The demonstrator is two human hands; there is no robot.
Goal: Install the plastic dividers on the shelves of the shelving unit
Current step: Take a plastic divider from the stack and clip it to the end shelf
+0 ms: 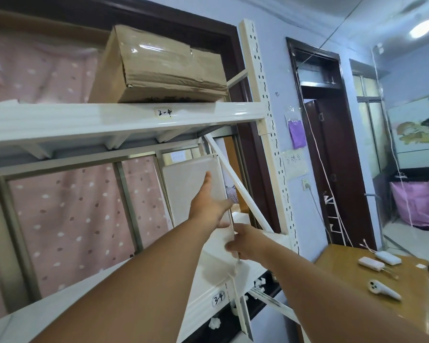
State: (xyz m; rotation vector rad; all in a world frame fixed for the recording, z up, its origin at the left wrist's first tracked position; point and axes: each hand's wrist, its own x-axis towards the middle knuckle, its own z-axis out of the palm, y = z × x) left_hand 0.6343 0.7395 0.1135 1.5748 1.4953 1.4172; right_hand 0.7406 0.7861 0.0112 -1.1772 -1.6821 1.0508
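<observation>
A translucent white plastic divider (188, 184) stands upright on the white shelf (248, 271) labelled 3-4, near the right end of the shelving unit. My left hand (208, 201) lies flat against the divider's right face with its fingers pointing up. My right hand (245, 241) pinches the divider's front lower edge. The shelf above (84, 120), labelled 2-4, spans the view. A white diagonal brace (235, 184) runs just right of the divider.
A taped cardboard box (159, 70) sits on the upper shelf. The perforated white upright (265, 115) stands at the right. A wooden table (372, 276) at lower right holds white power banks and a white controller. Pink dotted curtain hangs behind the shelves.
</observation>
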